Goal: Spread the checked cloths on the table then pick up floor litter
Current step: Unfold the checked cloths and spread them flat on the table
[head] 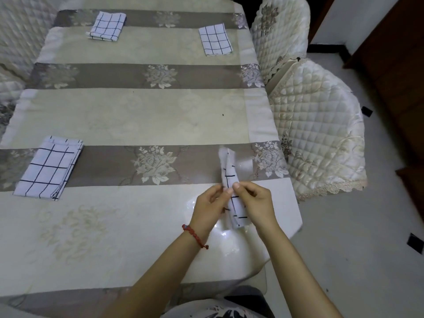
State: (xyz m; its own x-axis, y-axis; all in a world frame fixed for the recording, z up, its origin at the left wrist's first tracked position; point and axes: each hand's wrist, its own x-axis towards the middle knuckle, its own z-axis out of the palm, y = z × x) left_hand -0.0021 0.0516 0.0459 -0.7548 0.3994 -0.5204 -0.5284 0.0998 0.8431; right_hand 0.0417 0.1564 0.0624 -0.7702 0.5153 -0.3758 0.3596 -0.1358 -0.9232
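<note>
While both hands meet over the near right part of the surface [137, 106], the left hand [210, 208] and right hand [254, 203] pinch one folded checked cloth [229, 171] between them — fingers closed on it, its long axis pointing away — with three folded cloths [49, 167] lying well apart.

Four white folded cloths [50, 167] carry a black windowpane check. The worktop's cream damask covering [137, 115] alternates with grey-brown bands bearing pale woven roses. Quilted ivory chair covers [319, 134] show diamond stitching; a braided red wrist cord [195, 236] is plain.
</note>
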